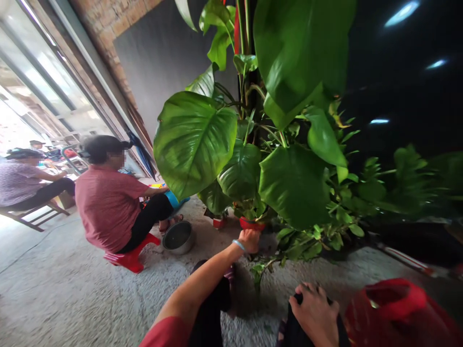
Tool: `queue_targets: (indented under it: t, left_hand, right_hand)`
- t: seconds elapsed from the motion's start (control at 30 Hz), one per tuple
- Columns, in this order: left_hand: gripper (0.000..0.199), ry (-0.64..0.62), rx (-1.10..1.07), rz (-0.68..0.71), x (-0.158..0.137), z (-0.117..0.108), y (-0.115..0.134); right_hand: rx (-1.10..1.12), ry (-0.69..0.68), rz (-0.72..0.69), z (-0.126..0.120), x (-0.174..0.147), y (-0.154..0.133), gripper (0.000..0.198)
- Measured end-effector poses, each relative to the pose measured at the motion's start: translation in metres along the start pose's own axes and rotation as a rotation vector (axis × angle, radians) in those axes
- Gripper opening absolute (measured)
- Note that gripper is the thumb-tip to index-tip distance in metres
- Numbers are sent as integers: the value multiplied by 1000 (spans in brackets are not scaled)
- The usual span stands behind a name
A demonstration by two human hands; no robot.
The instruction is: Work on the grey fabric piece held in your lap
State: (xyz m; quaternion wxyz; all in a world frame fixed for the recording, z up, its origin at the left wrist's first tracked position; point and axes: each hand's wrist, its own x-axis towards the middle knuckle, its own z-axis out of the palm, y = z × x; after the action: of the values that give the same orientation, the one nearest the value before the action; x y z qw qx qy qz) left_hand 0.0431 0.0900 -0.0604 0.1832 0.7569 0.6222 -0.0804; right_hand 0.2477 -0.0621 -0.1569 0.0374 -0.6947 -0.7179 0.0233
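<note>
My left hand (249,240) reaches forward to a red flowerpot (252,223) under the large leaves. Its fingers look curled against the near side of the pot, and their tips are hidden. A light bracelet (239,245) circles that wrist. Above the pot rises a tall potted plant (197,142) with broad, glossy green leaves. My right hand (314,311) rests on my knee, fingers apart and bent over the dark trousers, holding nothing. A red plastic bag (398,318) lies to the right of this hand.
To the left a person (108,202) sits on a red stool (132,255) beside a metal basin (179,238). Another person (25,178) sits farther back. Smaller leafy plants (321,231) spread low on the right. An umbrella (142,154) leans on the wall.
</note>
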Motion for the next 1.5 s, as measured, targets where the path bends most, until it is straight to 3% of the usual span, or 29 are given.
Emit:
queue_targets:
  t: [0.07,0.13,0.23,0.3,0.33,0.4,0.5,0.6,0.67,0.73,0.8,0.87,0.93,0.97,1.0,1.07,1.13,1.2,1.27,1.37,1.43,1.5]
  left_hand:
    - [41,-23,36,-11,-26,-2,-17]
    - [43,28,51,-11,-48,-19,-33]
    - [49,342,-39,12,-59,-58,-40]
    - [52,593,-132,23,-49,-75,-33]
    - [54,657,-166,11,-42,-78,-28]
    - [55,618,-201,-42,-28,-70,-19]
    - [55,361,-217,-77,-30,-39,-14]
    - [45,244,-318,62,-70,-27,-19]
    - [38,258,-462,236,-108,-46,-20]
    - [43,371,-631,454,-141,-84,-14]
    - [52,646,-735,615,-155,-128,1]
    - [54,983,-747,659,-148,-163,23]
    - [55,1163,-713,609,-125,-177,46]
    - [54,1168,-659,569,-112,-176,56]
    - [54,1086,-556,537,-102,-169,64]
    - [55,780,-297,558,-93,-145,72]
    - [55,481,-139,640,-100,-121,69]
    - [54,374,-163,726,-117,-111,63]
    - [53,509,-295,788,-133,-123,62]
    - [57,952,-484,818,-136,-173,81]
    - [60,1189,-503,742,-124,-210,104]
    - [61,1219,-390,597,-108,-232,126]
  right_hand:
    - [12,-21,29,0,-1,5,23]
    - [21,-33,43,-1,0,8,22]
    - [30,-34,41,-2,2,6,23]
    - [29,-18,32,-2,3,1,22]
    - [28,-8,26,-2,4,-1,22]
    - [37,10,12,-1,4,-4,22]
    - [64,8,20,2,4,-1,21]
    - [85,-14,41,4,4,6,20]
    - [103,-15,35,4,3,9,20]
    - [117,-8,27,2,2,8,20]
    - [122,-7,25,-2,2,4,20]
    - [123,-7,33,-5,1,-2,19]
    - [133,-2,35,-5,0,-6,19]
    - [140,7,32,-4,-1,-6,19]
    - [146,25,30,-1,-3,-6,18]
    - [153,75,21,7,-5,-2,18]
    - [154,116,18,16,-7,5,17]
    - [163,115,25,23,-8,12,16]
    - [175,111,38,28,-7,16,16]
    - [193,135,41,28,-6,13,17]
    - [206,138,36,25,-5,8,17]
    - [213,142,24,22,-5,3,16]
